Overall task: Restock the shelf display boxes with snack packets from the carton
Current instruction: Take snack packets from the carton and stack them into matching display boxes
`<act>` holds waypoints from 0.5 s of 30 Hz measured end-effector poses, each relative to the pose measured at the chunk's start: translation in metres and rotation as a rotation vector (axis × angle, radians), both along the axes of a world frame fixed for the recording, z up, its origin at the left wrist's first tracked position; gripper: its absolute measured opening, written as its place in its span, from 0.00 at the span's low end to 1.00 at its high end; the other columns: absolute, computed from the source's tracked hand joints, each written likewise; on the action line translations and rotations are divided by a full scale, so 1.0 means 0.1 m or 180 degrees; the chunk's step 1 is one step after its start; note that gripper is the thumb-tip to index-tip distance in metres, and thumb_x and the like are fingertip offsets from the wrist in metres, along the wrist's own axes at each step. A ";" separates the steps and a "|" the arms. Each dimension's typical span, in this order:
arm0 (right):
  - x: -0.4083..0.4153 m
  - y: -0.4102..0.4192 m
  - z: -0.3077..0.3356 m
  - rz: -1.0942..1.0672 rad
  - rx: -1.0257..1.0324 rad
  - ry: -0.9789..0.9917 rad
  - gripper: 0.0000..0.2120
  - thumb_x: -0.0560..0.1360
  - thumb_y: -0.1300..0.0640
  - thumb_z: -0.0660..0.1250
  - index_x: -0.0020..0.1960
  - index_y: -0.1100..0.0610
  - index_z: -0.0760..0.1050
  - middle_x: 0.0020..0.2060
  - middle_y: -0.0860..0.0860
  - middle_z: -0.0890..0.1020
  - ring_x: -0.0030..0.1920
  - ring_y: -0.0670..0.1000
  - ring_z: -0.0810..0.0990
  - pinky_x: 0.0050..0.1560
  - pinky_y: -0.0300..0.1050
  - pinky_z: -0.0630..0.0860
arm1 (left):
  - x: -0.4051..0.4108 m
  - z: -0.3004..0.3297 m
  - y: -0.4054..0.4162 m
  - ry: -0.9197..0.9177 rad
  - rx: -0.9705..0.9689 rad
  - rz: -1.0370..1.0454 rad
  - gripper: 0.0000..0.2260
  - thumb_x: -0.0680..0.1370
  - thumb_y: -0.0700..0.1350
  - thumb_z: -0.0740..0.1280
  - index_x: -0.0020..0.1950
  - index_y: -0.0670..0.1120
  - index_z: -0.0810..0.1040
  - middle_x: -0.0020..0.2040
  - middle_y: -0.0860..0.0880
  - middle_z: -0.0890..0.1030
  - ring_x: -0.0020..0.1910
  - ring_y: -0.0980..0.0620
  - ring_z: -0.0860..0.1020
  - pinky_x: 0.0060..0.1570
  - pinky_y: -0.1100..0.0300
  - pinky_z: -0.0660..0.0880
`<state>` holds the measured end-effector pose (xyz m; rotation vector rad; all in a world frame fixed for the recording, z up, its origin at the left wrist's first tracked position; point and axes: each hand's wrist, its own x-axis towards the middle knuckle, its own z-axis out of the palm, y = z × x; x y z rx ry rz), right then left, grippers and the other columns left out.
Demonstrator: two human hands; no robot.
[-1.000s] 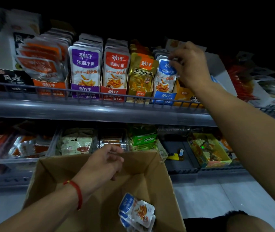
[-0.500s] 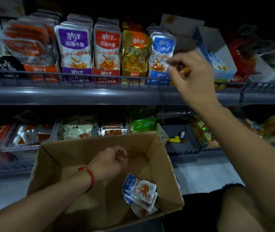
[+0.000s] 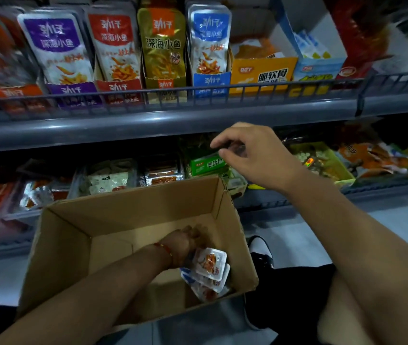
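Observation:
A brown carton [image 3: 133,202] sits open in front of me, below the shelves. A few blue-and-white snack packets [image 3: 210,266] lie in its right corner. My left hand [image 3: 181,245], a red cord on its wrist, reaches down inside the carton and touches the top of those packets. Its fingers are blurred and partly hidden. My right hand [image 3: 255,155] hovers above the carton's far right corner, fingers loosely curled and holding nothing. On the upper shelf, the blue display box [image 3: 211,83] stands packed with upright blue packets [image 3: 209,38].
Purple, red and gold display boxes stand left of the blue one, behind a grey wire rail [image 3: 198,92]. A yellow box [image 3: 262,73] stands to its right. The lower shelf holds a green box [image 3: 207,164] and trays. My shoe [image 3: 260,252] is right of the carton.
My right hand came down from the blue display box to just above the carton. My left hand dropped deeper into the carton onto the packets. The view tilted downward.

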<state>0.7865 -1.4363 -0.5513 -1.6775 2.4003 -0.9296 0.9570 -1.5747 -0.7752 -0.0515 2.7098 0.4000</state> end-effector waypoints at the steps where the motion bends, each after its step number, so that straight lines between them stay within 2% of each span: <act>1: -0.01 0.00 0.00 0.0029 0.0045 -0.0023 0.09 0.81 0.56 0.68 0.60 0.50 0.82 0.51 0.44 0.80 0.49 0.41 0.78 0.52 0.32 0.75 | -0.02 -0.03 -0.01 -0.0073 0.0132 0.0103 0.30 0.67 0.60 0.77 0.67 0.51 0.79 0.66 0.48 0.78 0.61 0.48 0.78 0.61 0.61 0.72; 3: -0.02 0.01 -0.01 0.0096 0.0182 -0.0082 0.09 0.81 0.56 0.68 0.60 0.49 0.82 0.49 0.41 0.79 0.48 0.38 0.77 0.48 0.29 0.72 | -0.02 -0.02 -0.06 -0.0046 0.0240 0.0243 0.25 0.73 0.54 0.75 0.67 0.49 0.78 0.67 0.47 0.75 0.65 0.46 0.73 0.64 0.59 0.70; 6: -0.02 0.00 -0.07 0.0282 0.0546 -0.0205 0.09 0.81 0.54 0.68 0.59 0.47 0.82 0.45 0.34 0.77 0.44 0.33 0.77 0.43 0.28 0.71 | 0.01 0.19 -0.18 0.0131 0.0718 0.0606 0.12 0.75 0.45 0.73 0.58 0.49 0.82 0.56 0.51 0.80 0.53 0.53 0.78 0.50 0.67 0.70; 8: 0.01 -0.03 -0.12 0.0514 0.0852 -0.0284 0.09 0.80 0.53 0.70 0.59 0.47 0.82 0.47 0.35 0.80 0.45 0.33 0.78 0.45 0.30 0.74 | 0.05 0.50 -0.26 0.0356 0.1095 0.0825 0.08 0.76 0.45 0.74 0.54 0.50 0.83 0.48 0.56 0.82 0.44 0.61 0.79 0.45 0.69 0.72; 10: 0.09 -0.07 -0.16 0.0788 0.1262 -0.0491 0.12 0.78 0.49 0.71 0.62 0.46 0.80 0.50 0.37 0.81 0.49 0.34 0.79 0.50 0.34 0.78 | 0.13 0.91 -0.31 0.0542 0.1436 0.1076 0.07 0.76 0.45 0.74 0.54 0.50 0.83 0.44 0.58 0.82 0.42 0.65 0.79 0.43 0.72 0.73; 12: 0.19 -0.13 -0.21 0.0975 0.1616 -0.0464 0.19 0.76 0.44 0.72 0.65 0.45 0.78 0.54 0.39 0.80 0.52 0.37 0.79 0.53 0.35 0.77 | 0.20 1.37 -0.33 0.0842 0.1719 0.1119 0.08 0.76 0.44 0.75 0.54 0.49 0.83 0.43 0.57 0.83 0.42 0.64 0.80 0.42 0.71 0.74; 15: 0.30 -0.19 -0.24 0.0879 0.1349 -0.0149 0.18 0.77 0.43 0.71 0.65 0.46 0.79 0.57 0.43 0.82 0.54 0.43 0.79 0.52 0.43 0.77 | 0.30 1.81 -0.42 0.1441 0.2056 0.1335 0.11 0.72 0.44 0.77 0.53 0.49 0.83 0.46 0.51 0.85 0.45 0.56 0.83 0.46 0.65 0.80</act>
